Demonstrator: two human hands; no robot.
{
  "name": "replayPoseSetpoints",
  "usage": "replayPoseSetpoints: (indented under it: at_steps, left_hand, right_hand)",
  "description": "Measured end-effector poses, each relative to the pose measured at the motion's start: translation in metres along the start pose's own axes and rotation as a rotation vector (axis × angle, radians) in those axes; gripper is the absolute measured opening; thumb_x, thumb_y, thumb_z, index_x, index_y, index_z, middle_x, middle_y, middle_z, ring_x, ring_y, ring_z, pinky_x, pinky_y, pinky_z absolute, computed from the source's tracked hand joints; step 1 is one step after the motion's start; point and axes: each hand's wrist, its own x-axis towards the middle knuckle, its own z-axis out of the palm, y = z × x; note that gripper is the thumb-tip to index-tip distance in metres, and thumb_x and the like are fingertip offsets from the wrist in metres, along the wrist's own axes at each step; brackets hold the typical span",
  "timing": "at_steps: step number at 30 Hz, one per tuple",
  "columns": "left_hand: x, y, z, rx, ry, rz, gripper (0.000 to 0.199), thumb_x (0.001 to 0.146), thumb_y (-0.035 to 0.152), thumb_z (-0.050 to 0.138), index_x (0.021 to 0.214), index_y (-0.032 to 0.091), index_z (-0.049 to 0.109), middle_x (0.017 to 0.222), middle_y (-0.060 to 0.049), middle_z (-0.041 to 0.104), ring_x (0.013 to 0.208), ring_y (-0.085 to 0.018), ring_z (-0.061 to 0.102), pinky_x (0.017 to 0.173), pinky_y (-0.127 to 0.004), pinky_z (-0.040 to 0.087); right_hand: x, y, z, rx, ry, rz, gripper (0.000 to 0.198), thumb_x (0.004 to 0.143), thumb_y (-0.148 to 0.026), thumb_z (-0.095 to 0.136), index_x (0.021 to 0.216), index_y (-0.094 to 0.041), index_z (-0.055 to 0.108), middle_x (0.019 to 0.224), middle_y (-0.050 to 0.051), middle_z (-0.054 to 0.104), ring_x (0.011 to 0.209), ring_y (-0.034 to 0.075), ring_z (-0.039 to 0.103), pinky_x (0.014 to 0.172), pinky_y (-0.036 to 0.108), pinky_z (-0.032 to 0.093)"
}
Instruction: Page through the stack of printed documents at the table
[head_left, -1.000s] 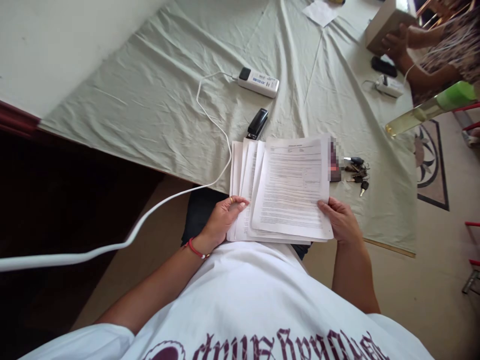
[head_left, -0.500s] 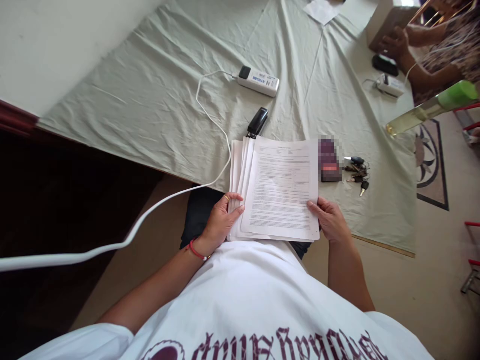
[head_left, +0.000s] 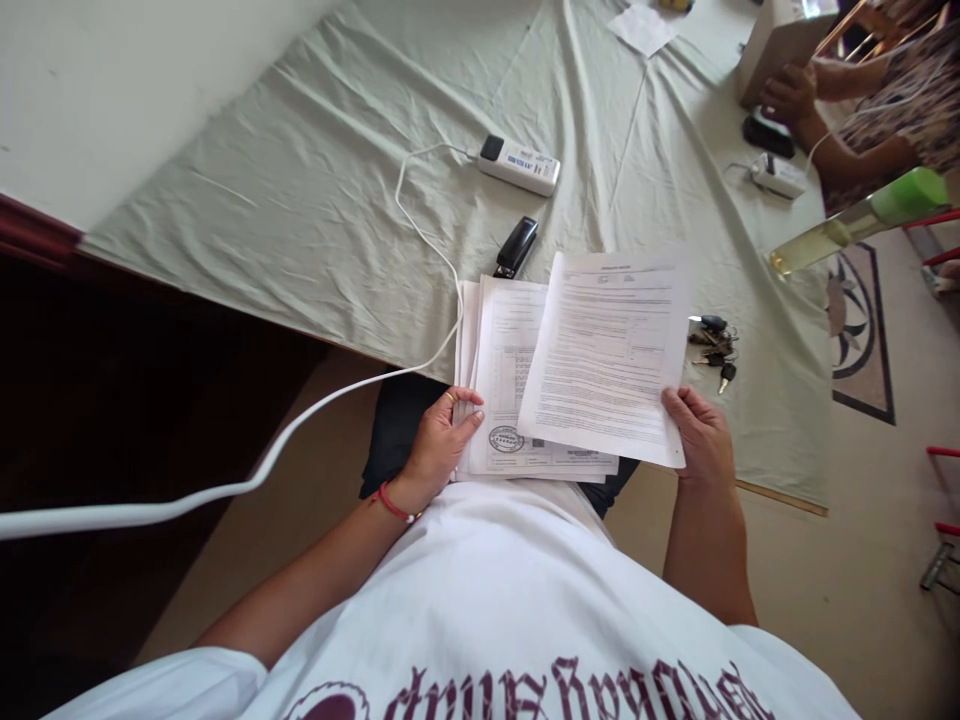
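Note:
My left hand [head_left: 444, 432] is closed on the left edge of a stack of printed papers [head_left: 501, 400], thumb on top. The stack's upper page bears a round stamp near its lower left. Between the thumb and fingers of my right hand [head_left: 699, 432] is the right edge of a printed sheet [head_left: 604, 360], lifted and slightly tilted over the right part of the stack. A black stapler [head_left: 516, 247] lies just beyond the top edge of the papers. To the right of the sheet rests a bunch of keys [head_left: 716, 345].
A white power strip [head_left: 519, 166] with a long white cable [head_left: 300, 425] lies farther back on the cloth-covered table [head_left: 300, 200]. A green-capped bottle [head_left: 855, 222] is at the right edge. Another person's hands [head_left: 791, 95] are by a box [head_left: 780, 40].
My right hand has moved right with the top sheet, uncovering the stamped page below. The sheet now covers the spot where the dark phone-like item was. My left hand stays put.

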Motion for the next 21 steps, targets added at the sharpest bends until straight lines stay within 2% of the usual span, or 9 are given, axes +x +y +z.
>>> replayPoseSetpoints:
  at_steps: [6,13,16,21]
  left_hand:
    - [0.001,-0.003,-0.002,0.012,-0.005,0.01,0.023,0.072,0.033,0.076,0.087,0.02,0.064,0.079,0.001,0.063,0.073,-0.015,0.056,0.067,-0.024,0.045]
    - [-0.002,0.002,0.001,0.009,-0.001,0.009,0.021,0.074,0.032,0.074,0.089,0.02,0.064,0.075,0.003,0.06,0.069,-0.013,0.052,0.065,-0.023,0.042]
    - [-0.003,0.004,0.002,0.016,0.01,0.019,0.02,0.075,0.031,0.073,0.088,0.02,0.064,0.074,0.003,0.058,0.069,-0.013,0.05,0.066,-0.023,0.041]
    - [-0.004,0.003,0.003,0.009,0.002,-0.003,0.02,0.074,0.031,0.072,0.088,0.02,0.063,0.082,0.001,0.063,0.078,-0.016,0.057,0.072,-0.025,0.044]
  right_hand:
    - [0.002,0.004,0.0,0.021,0.002,0.01,0.032,0.075,-0.051,0.084,0.086,-0.025,0.068,0.085,0.002,0.079,0.079,0.026,0.075,0.067,0.036,0.06]
    - [-0.003,0.005,0.016,-0.013,-0.118,0.103,0.038,0.071,-0.054,0.086,0.082,-0.022,0.067,0.077,0.001,0.077,0.064,0.019,0.069,0.056,0.028,0.053]
    - [-0.004,0.009,0.023,-0.051,-0.172,0.083,0.036,0.075,-0.054,0.083,0.082,-0.022,0.068,0.075,0.0,0.075,0.06,0.016,0.065,0.056,0.027,0.051]
    - [-0.004,0.012,0.031,-0.115,-0.222,0.035,0.033,0.08,-0.055,0.078,0.083,-0.023,0.069,0.075,-0.001,0.073,0.062,0.017,0.063,0.057,0.028,0.05]
